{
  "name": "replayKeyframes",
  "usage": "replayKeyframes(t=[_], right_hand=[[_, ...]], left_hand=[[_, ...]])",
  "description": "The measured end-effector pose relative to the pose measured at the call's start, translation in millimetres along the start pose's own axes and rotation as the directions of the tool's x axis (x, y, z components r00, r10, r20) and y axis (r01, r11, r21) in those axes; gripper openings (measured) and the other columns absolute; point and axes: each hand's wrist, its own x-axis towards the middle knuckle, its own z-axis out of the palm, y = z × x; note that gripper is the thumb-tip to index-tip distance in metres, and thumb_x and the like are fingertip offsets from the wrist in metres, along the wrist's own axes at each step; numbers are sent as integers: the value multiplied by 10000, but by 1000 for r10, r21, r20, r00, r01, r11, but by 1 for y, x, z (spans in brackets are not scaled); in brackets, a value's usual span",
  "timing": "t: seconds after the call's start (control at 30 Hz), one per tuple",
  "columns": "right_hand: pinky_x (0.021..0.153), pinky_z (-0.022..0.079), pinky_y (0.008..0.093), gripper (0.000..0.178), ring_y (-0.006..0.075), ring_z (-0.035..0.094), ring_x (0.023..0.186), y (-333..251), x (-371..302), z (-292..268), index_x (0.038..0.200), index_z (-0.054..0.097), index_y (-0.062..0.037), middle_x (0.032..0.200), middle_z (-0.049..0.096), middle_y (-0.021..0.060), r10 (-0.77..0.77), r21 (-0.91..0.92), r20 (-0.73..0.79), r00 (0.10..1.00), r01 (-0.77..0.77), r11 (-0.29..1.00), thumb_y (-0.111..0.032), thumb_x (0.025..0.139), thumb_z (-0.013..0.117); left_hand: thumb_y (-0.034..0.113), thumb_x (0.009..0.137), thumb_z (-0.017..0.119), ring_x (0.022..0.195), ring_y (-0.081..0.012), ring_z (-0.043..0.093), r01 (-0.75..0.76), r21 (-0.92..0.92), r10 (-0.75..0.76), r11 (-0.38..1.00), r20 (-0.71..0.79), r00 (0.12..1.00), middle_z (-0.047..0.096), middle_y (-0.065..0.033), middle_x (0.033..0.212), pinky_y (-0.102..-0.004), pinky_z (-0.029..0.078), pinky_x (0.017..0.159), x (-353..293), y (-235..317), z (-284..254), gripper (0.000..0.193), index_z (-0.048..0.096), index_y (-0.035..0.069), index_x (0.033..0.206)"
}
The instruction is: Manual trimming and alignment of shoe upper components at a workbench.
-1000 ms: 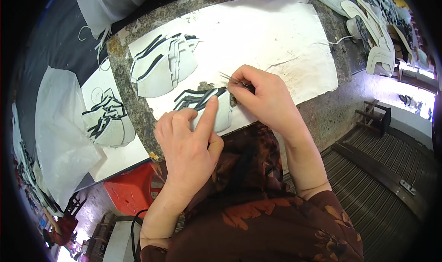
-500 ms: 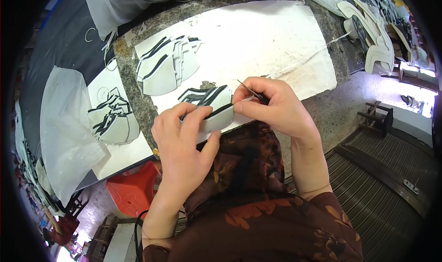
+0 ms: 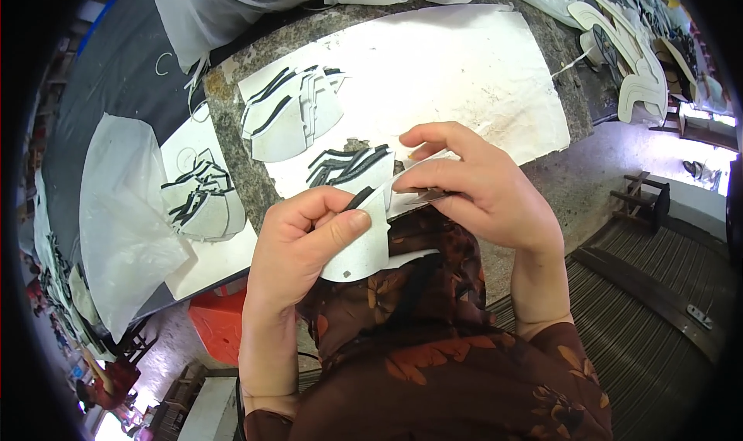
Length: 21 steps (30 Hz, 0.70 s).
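My left hand [image 3: 290,243] pinches a curved light-grey piece [image 3: 360,247] with a black upper edge between thumb and fingers, above my lap. At the piece's right edge, my right hand [image 3: 499,189] is closed around a slim metal pointed tool [image 3: 426,198], whose exact kind I cannot make out. A narrow white strip [image 3: 387,185] runs from the piece toward my right fingers. Just beyond my hands, a small pile of similar black-edged pieces [image 3: 371,179] lies on the white sheet [image 3: 464,77]. Another overlapping stack [image 3: 282,135] lies farther left.
More black-edged pieces [image 3: 224,218] lie at the left beside clear plastic film [image 3: 116,224]. A reel [image 3: 597,48] with a loose white tape end stands at the far right near cream curved parts [image 3: 642,92]. Below the table's left side is a red stool [image 3: 220,325].
My left hand has gone from pressing the piece to pinching it, lifted and turned. The tape that stretched across the sheet to the reel now shows only a short end there.
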Motion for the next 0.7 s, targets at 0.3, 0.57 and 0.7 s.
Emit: replayKeyframes(t=[0.3,0.57,0.7], right_hand=[[799,549,371,321,288,681,872,-8,5,2,1203,746,-72,979,708,109,132,-65,21,991,-130,989,-52,887,697],[818,530,392,296,329,678,923,2,22,1,1170,724,-52,996,715,146,170,164,34,985,-173,971,-253,963,664],[855,521,329,292,227,661,947,6,33,0,1197,702,21,1038,711,137,151,221,72,986,-164,961,-194,1016,623]], left_hand=[[82,972,729,748,-8,547,-73,-86,70,994,-39,997,681,41,840,-181,433,666,2,-4,9,142,740,-26,1063],[82,971,727,723,-6,537,-176,-66,170,982,-88,982,670,51,822,-173,421,642,19,9,11,146,742,-24,1070],[92,962,739,705,0,516,-187,-27,185,982,-63,981,653,62,802,-169,400,621,27,14,-1,161,746,-23,1075]])
